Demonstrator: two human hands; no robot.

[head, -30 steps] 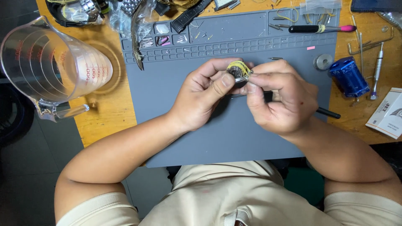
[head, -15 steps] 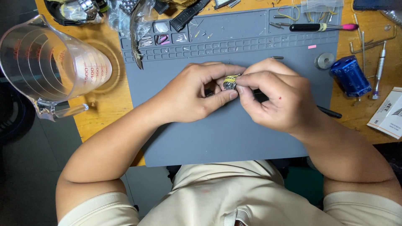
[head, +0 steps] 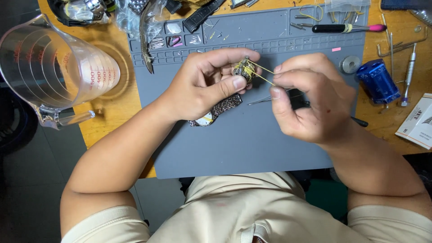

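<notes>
My left hand (head: 204, 87) is closed around a small round metal watch part (head: 243, 69), pinched between thumb and forefinger above the grey silicone work mat (head: 252, 139). A thin yellow rubber band (head: 263, 74) is looped about that part and stretched taut across to my right hand (head: 310, 99), whose thumb and fingertips are pressed shut on its far end. Directly beneath my left hand, on the mat, lies a silver wristwatch with a mesh metal strap (head: 216, 111), partly covered by my palm. Just under the band, between both hands, rests a slim metal pin tool (head: 263, 100). Beyond my right hand, on the wooden counter (head: 112, 121), stands a blue cylindrical container (head: 377, 81), with a small metal disc (head: 350, 64) beside it on the mat. Well out past my left hand sits a clear plastic measuring jug (head: 54, 72). A black-handled tool with a pink tip (head: 346, 28) lies on the mat's far edge.
</notes>
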